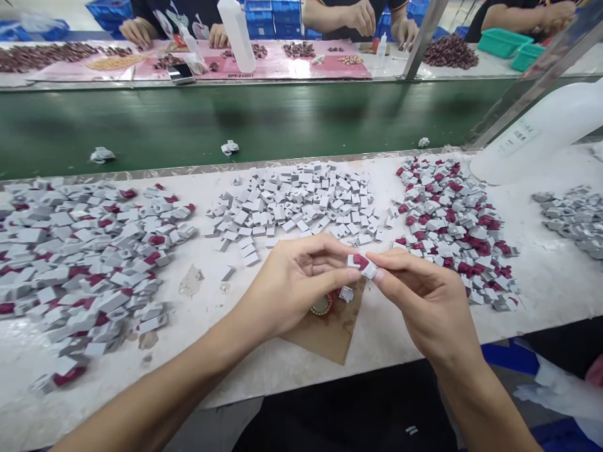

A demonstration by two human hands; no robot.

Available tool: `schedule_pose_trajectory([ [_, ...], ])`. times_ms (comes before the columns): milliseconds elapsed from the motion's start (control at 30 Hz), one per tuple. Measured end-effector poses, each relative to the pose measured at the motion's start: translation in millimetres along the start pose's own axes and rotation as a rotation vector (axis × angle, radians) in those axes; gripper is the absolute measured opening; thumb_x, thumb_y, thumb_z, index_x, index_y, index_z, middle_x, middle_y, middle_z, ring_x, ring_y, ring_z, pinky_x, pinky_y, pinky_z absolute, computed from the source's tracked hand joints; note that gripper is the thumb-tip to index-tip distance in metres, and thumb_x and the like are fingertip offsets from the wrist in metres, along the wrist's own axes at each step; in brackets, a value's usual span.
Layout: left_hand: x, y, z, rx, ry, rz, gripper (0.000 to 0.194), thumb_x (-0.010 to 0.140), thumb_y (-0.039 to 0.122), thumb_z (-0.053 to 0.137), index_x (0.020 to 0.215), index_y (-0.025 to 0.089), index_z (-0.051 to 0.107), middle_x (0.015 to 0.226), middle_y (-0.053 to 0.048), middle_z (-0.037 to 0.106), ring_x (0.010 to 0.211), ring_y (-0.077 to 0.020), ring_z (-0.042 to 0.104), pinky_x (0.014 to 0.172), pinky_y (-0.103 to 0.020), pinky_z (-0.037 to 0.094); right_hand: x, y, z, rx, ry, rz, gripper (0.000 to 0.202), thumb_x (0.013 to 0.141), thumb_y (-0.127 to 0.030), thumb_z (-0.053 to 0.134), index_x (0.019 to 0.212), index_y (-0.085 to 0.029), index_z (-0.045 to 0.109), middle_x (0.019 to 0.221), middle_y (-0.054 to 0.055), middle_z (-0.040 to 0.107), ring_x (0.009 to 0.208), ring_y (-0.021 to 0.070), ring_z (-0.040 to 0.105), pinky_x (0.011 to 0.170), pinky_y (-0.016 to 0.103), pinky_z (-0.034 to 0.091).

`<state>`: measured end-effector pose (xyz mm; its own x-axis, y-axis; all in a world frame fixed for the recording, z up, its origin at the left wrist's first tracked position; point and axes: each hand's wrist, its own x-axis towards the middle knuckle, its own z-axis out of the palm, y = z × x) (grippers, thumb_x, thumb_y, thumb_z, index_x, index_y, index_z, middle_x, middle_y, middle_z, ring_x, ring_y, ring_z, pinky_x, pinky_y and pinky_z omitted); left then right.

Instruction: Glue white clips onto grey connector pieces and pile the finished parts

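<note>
Between the fingertips of both hands is a small grey and dark-red plastic part. My left hand pinches its left end with thumb and index finger. The right end is pinched by my right hand. Under the hands lies a brown cardboard piece, partly covered, with a round red-rimmed item and a small grey part on it. Just beyond is a heap of plain grey block-shaped parts.
Grey and dark-red parts are heaped at left, more at right. A large white bottle leans at far right near another grey pile. Behind runs a green conveyor belt carrying a few parts. Co-workers' hands work across it.
</note>
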<state>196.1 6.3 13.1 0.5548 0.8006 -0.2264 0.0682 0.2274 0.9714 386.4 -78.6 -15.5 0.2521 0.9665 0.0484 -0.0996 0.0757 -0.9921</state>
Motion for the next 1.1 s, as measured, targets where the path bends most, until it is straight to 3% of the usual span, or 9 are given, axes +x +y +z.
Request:
schedule_pose_trajectory([
  [167, 11, 7, -7.9, 0.005, -0.092, -0.001, 0.021, 0.085, 0.038, 0.100, 0.094, 0.024, 0.086, 0.086, -0.006, 0.086, 0.076, -0.0267, 0.084, 0.066, -0.039, 0.072, 12, -12, -3, -0.017, -0.053, 0.013, 0.006, 0.096, -0.032, 0.093, 0.101, -0.032, 0.095, 0.100, 0.007, 0.089, 0.095, 0.0277, 0.086, 0.080, 0.039, 0.075],
  [333, 49, 30, -16.9, 0.257, -0.079, 0.196, 0.014, 0.089, 0.035, 0.094, 0.097, 0.025, 0.086, 0.093, -0.006, 0.085, 0.083, -0.0245, 0.080, 0.072, -0.038, 0.067, 48, -21, -9, -0.125, -0.033, -0.033, 0.010, 0.095, -0.030, 0.090, 0.104, -0.031, 0.094, 0.098, 0.005, 0.088, 0.090, 0.0261, 0.085, 0.082, 0.042, 0.075],
  [433, 99, 43, -30.2, 0.513, -0.010, 0.322, 0.011, 0.089, 0.034, 0.092, 0.097, 0.028, 0.088, 0.093, -0.007, 0.082, 0.082, -0.0248, 0.073, 0.074, -0.041, 0.060, 102, -22, -25, -0.404, -0.017, -0.126, 0.023, 0.095, -0.030, 0.089, 0.118, -0.029, 0.092, 0.114, 0.007, 0.089, 0.098, 0.0280, 0.085, 0.089, 0.047, 0.074],
  [567, 176, 52, -59.3, 0.474, 0.250, 0.298, 0.018, 0.084, 0.033, 0.096, 0.084, 0.025, 0.079, 0.092, -0.005, 0.079, 0.091, -0.0239, 0.067, 0.085, -0.044, 0.055, 205, -18, -58, -1.062, 0.200, -0.140, 0.052, 0.100, -0.011, 0.071, 0.151, -0.018, 0.077, 0.147, 0.017, 0.078, 0.113, 0.0308, 0.082, 0.111, 0.051, 0.065],
  [667, 216, 54, -81.2, 0.536, 0.394, 0.185, 0.030, 0.091, 0.049, 0.087, 0.091, 0.022, 0.074, 0.096, 0.001, 0.072, 0.099, -0.0180, 0.061, 0.091, -0.040, 0.051, 271, -10, -78, -1.184, 0.221, -0.060, 0.055, 0.093, -0.003, 0.069, 0.147, -0.008, 0.079, 0.148, 0.025, 0.075, 0.137, 0.0412, 0.073, 0.127, 0.060, 0.051],
  [800, 251, 48, -100.7, 0.635, 0.418, 0.053, 0.032, 0.093, 0.048, 0.081, 0.090, 0.018, 0.072, 0.091, -0.001, 0.068, 0.100, -0.0196, 0.062, 0.089, -0.043, 0.051, 320, 2, -87, -1.200, 0.115, 0.036, 0.032, 0.086, -0.006, 0.078, 0.114, -0.013, 0.091, 0.128, 0.021, 0.085, 0.129, 0.0429, 0.077, 0.123, 0.062, 0.054],
  [867, 264, 44, -106.4, 0.686, 0.420, -0.003, 0.027, 0.088, 0.042, 0.087, 0.086, 0.018, 0.073, 0.088, -0.006, 0.070, 0.101, -0.0275, 0.065, 0.086, -0.049, 0.052, 328, 5, -85, -1.191, 0.084, 0.046, 0.018, 0.085, -0.009, 0.081, 0.098, -0.015, 0.091, 0.114, 0.019, 0.087, 0.124, 0.0431, 0.079, 0.122, 0.062, 0.055],
  [967, 262, 43, -107.5, 0.764, 0.434, -0.015, 0.026, 0.082, 0.033, 0.089, 0.099, 0.018, 0.076, 0.103, -0.018, 0.075, 0.117, -0.0425, 0.064, 0.090, -0.058, 0.054, 320, 3, -76, -1.134, 0.073, 0.003, 0.015, 0.090, -0.013, 0.081, 0.102, -0.016, 0.090, 0.105, 0.017, 0.088, 0.118, 0.0415, 0.081, 0.117, 0.061, 0.059],
  [1100, 212, 50, -90.1, 0.898, 0.237, 0.187, 0.045, 0.088, 0.028, 0.081, 0.132, 0.019, 0.073, 0.145, -0.020, 0.069, 0.133, -0.0401, 0.059, 0.105, -0.055, 0.052, 262, -8, -65, -0.906, 0.045, -0.042, 0.020, 0.104, -0.024, 0.074, 0.120, -0.015, 0.083, 0.100, 0.014, 0.089, 0.097, 0.0330, 0.088, 0.088, 0.048, 0.073],
])
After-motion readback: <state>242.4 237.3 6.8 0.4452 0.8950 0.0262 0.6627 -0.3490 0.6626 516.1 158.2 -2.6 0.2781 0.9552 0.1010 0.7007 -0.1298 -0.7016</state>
